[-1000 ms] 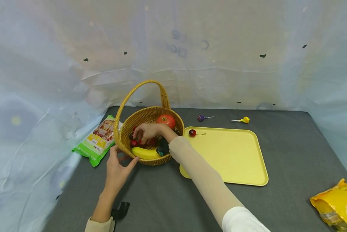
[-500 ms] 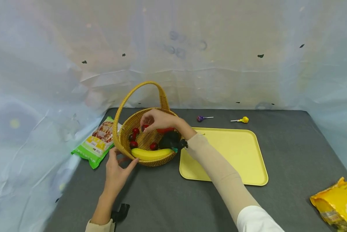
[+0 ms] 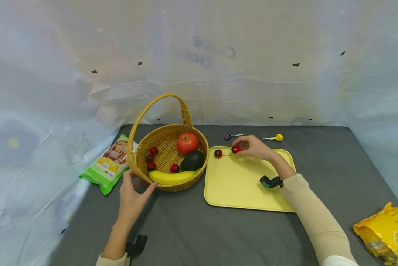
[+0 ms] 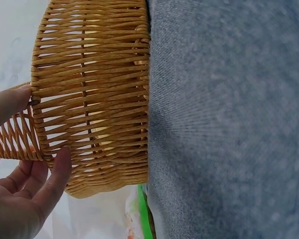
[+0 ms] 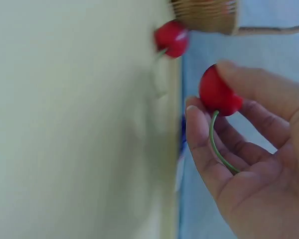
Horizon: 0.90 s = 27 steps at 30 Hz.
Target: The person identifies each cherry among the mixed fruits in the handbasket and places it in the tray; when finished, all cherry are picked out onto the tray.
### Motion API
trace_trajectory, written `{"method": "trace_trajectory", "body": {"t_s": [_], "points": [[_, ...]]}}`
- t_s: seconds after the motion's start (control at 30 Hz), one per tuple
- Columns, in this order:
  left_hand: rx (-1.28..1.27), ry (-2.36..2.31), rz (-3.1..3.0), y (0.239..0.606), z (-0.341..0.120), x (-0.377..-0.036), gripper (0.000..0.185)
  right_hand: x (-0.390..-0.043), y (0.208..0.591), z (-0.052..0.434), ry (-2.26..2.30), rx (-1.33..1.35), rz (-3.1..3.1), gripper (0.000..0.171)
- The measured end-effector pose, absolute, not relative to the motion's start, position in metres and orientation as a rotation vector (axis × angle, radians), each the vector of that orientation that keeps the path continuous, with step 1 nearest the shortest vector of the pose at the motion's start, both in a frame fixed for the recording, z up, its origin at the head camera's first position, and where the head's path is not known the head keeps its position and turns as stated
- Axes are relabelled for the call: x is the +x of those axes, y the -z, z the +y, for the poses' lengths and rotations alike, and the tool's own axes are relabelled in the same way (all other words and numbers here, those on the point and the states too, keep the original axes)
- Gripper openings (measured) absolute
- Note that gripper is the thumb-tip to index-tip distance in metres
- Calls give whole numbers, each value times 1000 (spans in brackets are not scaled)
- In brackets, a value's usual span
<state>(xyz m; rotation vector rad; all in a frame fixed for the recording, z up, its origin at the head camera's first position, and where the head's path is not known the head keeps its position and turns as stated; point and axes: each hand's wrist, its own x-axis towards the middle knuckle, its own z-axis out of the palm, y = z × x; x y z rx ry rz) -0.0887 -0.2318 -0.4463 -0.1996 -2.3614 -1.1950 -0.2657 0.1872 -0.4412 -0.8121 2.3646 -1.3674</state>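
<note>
A red cherry (image 5: pixel 217 92) with a green stem is pinched between the thumb and fingers of my right hand (image 3: pixel 253 147), over the far left part of the yellow tray (image 3: pixel 248 184). Another cherry (image 3: pixel 218 153) lies on the tray close by, near its far left corner. My left hand (image 3: pixel 132 197) grips the near left rim of the wicker basket (image 4: pixel 94 99), thumb and fingers about the base of its handle. Inside the basket are a red apple (image 3: pixel 187 143), a dark green avocado (image 3: pixel 192 161), a banana (image 3: pixel 172 177) and several cherries (image 3: pixel 174 168).
Behind the tray lie a purple lollipop (image 3: pixel 232 136) and a yellow lollipop (image 3: pixel 274 137). A green and white food bag (image 3: pixel 110 164) sits left of the basket. At the right edge is a yellow bag (image 3: pixel 386 231). A pale sheet (image 3: pixel 199 74) hangs behind the dark table.
My right hand has lifted a cherry out of the basket and carried it right, over the tray. The left hand keeps its hold on the basket.
</note>
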Motion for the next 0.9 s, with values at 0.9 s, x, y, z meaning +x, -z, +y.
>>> {"method": "trace_trajectory", "body": {"t_s": [0.9], "points": [[-191, 1190, -2374, 446, -232, -89, 68, -246, 453, 197, 1213, -738, 2695, 39]]}}
